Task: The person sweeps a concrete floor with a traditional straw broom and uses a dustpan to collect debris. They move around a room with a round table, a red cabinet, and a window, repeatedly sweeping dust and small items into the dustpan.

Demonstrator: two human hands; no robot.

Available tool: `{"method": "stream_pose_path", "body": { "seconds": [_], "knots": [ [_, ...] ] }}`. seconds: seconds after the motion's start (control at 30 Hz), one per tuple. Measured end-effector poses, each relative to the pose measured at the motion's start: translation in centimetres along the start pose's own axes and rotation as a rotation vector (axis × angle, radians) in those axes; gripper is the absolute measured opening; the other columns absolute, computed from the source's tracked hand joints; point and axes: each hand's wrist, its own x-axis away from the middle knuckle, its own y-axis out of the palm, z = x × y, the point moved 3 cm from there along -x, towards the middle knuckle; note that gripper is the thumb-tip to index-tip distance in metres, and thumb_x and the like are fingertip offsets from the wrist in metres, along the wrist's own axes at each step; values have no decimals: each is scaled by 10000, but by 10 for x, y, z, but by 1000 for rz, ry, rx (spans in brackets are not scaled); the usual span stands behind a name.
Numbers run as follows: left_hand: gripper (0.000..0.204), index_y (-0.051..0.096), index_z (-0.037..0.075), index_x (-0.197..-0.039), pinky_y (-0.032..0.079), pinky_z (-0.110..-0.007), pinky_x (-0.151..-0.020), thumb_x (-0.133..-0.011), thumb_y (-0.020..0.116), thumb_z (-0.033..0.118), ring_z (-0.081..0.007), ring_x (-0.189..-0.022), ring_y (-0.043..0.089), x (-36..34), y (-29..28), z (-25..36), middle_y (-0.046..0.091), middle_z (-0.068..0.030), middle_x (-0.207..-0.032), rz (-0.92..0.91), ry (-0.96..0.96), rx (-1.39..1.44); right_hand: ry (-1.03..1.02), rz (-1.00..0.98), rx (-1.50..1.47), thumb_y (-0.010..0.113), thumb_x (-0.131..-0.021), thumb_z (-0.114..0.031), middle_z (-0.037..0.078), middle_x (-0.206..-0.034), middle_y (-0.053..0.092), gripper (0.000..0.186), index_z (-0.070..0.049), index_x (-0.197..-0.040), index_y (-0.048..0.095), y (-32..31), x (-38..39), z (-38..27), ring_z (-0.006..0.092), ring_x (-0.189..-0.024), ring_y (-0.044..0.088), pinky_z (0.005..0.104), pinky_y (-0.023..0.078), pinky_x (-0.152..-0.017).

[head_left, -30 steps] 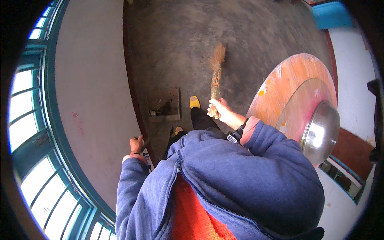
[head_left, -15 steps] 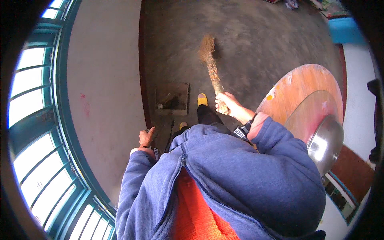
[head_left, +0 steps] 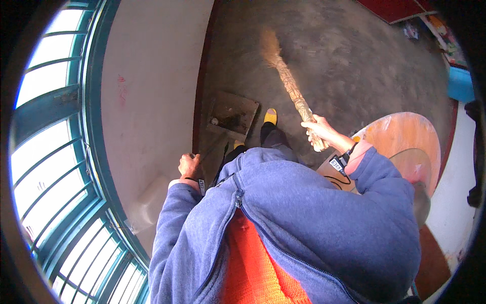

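Observation:
My right hand [head_left: 324, 130] is closed around the lower handle end of a straw broom [head_left: 293, 91]. The broom is a bound bundle of stalks, and its brush end points away from me over the floor, slightly blurred. Near the wall at my left, my left hand [head_left: 189, 165] is curled into a fist; what it holds, if anything, does not show clearly. Between that hand and the broom, a square, shallow dustpan [head_left: 246, 108] lies on the floor with dark debris and a small pale lump in it.
A pale wall [head_left: 152, 76] and a barred window with teal frames [head_left: 90, 101] run along my left. Round wooden boards [head_left: 405, 131] lean at the right, a metal bowl partly behind my sleeve. My yellow-toed shoes [head_left: 271, 116] stand beside the dustpan. A red item [head_left: 390, 7] lies far right.
The view has turned and shifted. My right hand and the broom handle have moved right, so the broom slants more. My left hand stays closed by the wall.

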Motion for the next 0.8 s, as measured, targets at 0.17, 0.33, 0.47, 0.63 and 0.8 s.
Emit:
{"method": "stream_pose_path", "body": {
  "seconds": [0.17, 0.33, 0.47, 0.63, 0.8],
  "knots": [
    [406, 689, 42, -886, 503, -416, -775, -693, 625, 394, -344, -862, 643, 15, 1, -17, 667, -188, -887, 45, -36, -52, 49, -181, 384, 605, -808, -196, 67, -700, 491, 320, -59, -1051, 448, -6, -14, -15, 174, -482, 535, 333, 469, -379],
    [396, 684, 56, -905, 499, -424, -794, -707, 614, 391, -345, -880, 639, 23, 4, -36, 664, -185, -918, -7, -121, -124, 37, -306, 655, 602, -804, -218, 41, -629, 528, 211, -29, -872, 539, 4, -60, -25, 153, -472, 528, 316, 459, -387],
    [424, 678, 40, -903, 492, -426, -806, -707, 604, 408, -356, -899, 632, 18, 10, -45, 659, -196, -924, -12, -107, -82, -54, -273, 744, 613, -800, -216, -8, -559, 487, 189, -43, -736, 569, -7, -81, -36, 112, -453, 474, 274, 371, -399],
    [467, 668, 27, -939, 485, -434, -820, -697, 610, 421, -361, -922, 625, 2, 13, -47, 650, -209, -956, -1, -106, -76, -209, -271, 274, 665, -780, -247, -29, -520, 465, 216, -79, -670, 584, -93, -36, -40, 64, -428, 414, 248, 287, -385],
    [478, 670, 31, -939, 483, -431, -830, -690, 621, 437, -361, -931, 623, -3, 5, -38, 650, -207, -965, 39, -83, -87, -88, 69, 283, 674, -764, -301, -10, -580, 507, 233, -81, -763, 599, -192, 10, -35, 93, -483, 496, 244, 386, -422]
  ]
}}
